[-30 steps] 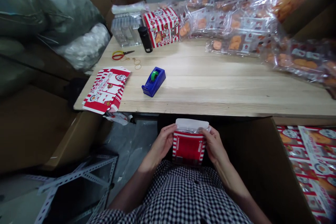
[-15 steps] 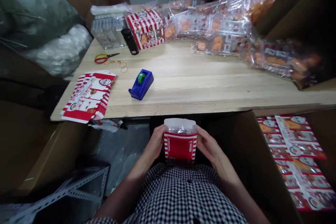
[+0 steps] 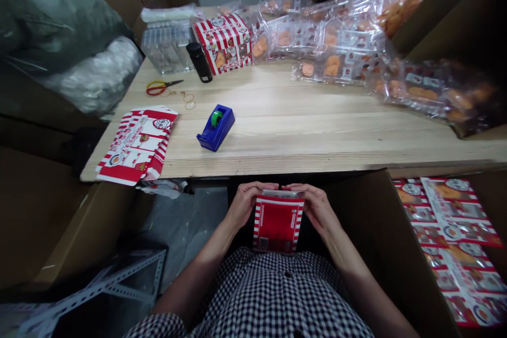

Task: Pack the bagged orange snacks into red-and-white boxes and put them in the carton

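Note:
A red-and-white striped cardboard box (image 3: 278, 224) is held upright over my lap, just below the table's front edge. My left hand (image 3: 244, 203) grips its upper left corner, fingers bent over the far top edge. On the upper right corner my right hand (image 3: 312, 203) does the same, thumb along the side. The white top flap is folded down between the hands, and only a thin strip of it shows. What lies inside the box is hidden. Nearest on the table are a blue tape dispenser (image 3: 216, 128) and a stack of flat printed boxes (image 3: 137, 143).
Scissors (image 3: 163, 87), rubber bands (image 3: 189, 100), a black bottle (image 3: 199, 62) and an upright striped box (image 3: 225, 45) stand or lie on the wooden table (image 3: 293, 127). Clear snack packs (image 3: 336, 58) fill its back right. A carton (image 3: 364, 232) at right holds filled striped boxes (image 3: 455, 206).
Both hands have moved up to the top of the box, fingers now over its edge. The raised white flap has been folded down. The view has shifted slightly.

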The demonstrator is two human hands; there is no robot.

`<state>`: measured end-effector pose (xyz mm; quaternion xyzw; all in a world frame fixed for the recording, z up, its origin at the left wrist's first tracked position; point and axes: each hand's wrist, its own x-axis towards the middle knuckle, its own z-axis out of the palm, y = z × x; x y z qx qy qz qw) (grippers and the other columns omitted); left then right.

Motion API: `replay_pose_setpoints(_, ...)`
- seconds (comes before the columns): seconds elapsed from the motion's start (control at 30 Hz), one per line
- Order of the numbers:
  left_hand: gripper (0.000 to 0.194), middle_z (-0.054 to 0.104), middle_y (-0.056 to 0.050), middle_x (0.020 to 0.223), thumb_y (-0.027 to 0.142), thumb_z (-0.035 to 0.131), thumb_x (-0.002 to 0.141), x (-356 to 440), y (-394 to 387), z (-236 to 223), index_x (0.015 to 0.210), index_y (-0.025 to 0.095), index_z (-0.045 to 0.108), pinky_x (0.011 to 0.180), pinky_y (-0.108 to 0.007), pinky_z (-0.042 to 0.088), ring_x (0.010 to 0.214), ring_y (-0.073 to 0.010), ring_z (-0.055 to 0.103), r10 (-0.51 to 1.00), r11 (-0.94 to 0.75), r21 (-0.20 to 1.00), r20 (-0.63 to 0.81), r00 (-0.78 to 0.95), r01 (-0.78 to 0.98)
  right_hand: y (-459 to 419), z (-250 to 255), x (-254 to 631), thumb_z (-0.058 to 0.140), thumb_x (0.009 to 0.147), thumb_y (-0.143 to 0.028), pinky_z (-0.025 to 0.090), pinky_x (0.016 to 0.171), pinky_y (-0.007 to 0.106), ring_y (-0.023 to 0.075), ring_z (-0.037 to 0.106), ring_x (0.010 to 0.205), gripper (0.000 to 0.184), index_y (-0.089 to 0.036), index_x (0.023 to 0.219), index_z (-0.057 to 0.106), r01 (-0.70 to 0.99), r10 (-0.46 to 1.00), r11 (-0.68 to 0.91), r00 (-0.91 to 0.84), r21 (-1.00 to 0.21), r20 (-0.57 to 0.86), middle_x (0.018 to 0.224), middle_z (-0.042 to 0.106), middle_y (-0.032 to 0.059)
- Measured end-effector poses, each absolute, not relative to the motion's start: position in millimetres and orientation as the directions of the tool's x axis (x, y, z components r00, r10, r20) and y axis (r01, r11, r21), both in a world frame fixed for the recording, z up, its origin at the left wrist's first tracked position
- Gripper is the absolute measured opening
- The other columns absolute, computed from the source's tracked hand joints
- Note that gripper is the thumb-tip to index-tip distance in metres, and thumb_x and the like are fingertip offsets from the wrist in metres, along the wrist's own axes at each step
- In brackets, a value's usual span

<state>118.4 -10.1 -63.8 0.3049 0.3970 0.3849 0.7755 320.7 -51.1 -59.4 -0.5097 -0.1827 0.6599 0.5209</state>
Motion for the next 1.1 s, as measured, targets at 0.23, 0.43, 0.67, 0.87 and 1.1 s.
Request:
replay_pose_setpoints(0.23,0.027,0.073,-0.017,0.116,0.020,0.059,0.079,88,-13,-61,0.094,0.012,0.080,0.100,-0.041,0.045,0.114,-0.0332,0.064,0.804,0.443,0.852,-0.240,0.544,-0.278,-63,-52,330,0.058,0.086,-0.031,0.045,0.103,0.044,0.0294,0.063,0.116,0.025,-0.020,0.090,0.080,-0.383,0.947,-0.316,-0.177,-0.868,-0.267,0.116,0.072,0.0096)
replay_pose_setpoints(0.43,0.025,0.067,-0.013,0.130,0.024,0.067,0.085,86,-18,-56,0.108,0.019,0.077,0.104,-0.039,0.043,0.123,-0.0284,0.060,0.831,0.284,0.955,-0.203,0.519,-0.082,-66,-56,327,0.073,0.084,-0.034,0.050,0.094,0.038,0.0256,0.064,0.114,0.016,-0.025,0.096,0.078,-0.149,0.972,-0.224,-0.100,-0.963,-0.211,0.121,0.071,0.0083)
replay_pose_setpoints(0.67,0.022,0.072,-0.011,0.122,0.027,0.069,0.086,98,-7,-44,0.104,0.019,0.078,0.102,-0.036,0.046,0.117,-0.0273,0.064,0.904,0.229,0.968,-0.171,0.392,-0.105,-42,-39,324,0.071,0.086,-0.034,0.053,0.090,0.035,0.0228,0.069,0.104,0.014,-0.024,0.093,0.079,-0.154,0.988,-0.151,-0.033,-0.976,-0.148,0.116,0.074,0.0073)
replay_pose_setpoints(0.87,0.024,0.073,-0.012,0.119,0.029,0.072,0.083,87,-18,-53,0.104,0.020,0.078,0.101,-0.037,0.046,0.113,-0.0273,0.066,0.877,0.294,0.953,-0.237,0.418,-0.077,-54,-51,330,0.076,0.081,-0.038,0.053,0.092,0.039,0.0246,0.067,0.109,0.020,-0.024,0.096,0.078,-0.140,0.964,-0.247,-0.133,-0.959,-0.229,0.118,0.073,0.0070)
replay_pose_setpoints(1.1,0.019,0.067,-0.015,0.128,0.030,0.067,0.087,80,-3,-22,0.096,0.018,0.077,0.094,-0.038,0.048,0.112,-0.0292,0.066,0.771,0.229,0.972,-0.219,0.598,0.062,-40,-25,336,0.069,0.087,-0.035,0.052,0.087,0.035,0.0207,0.068,0.100,0.017,-0.020,0.082,0.074,-0.056,0.919,-0.228,-0.341,-0.972,-0.196,0.113,0.073,0.0071)
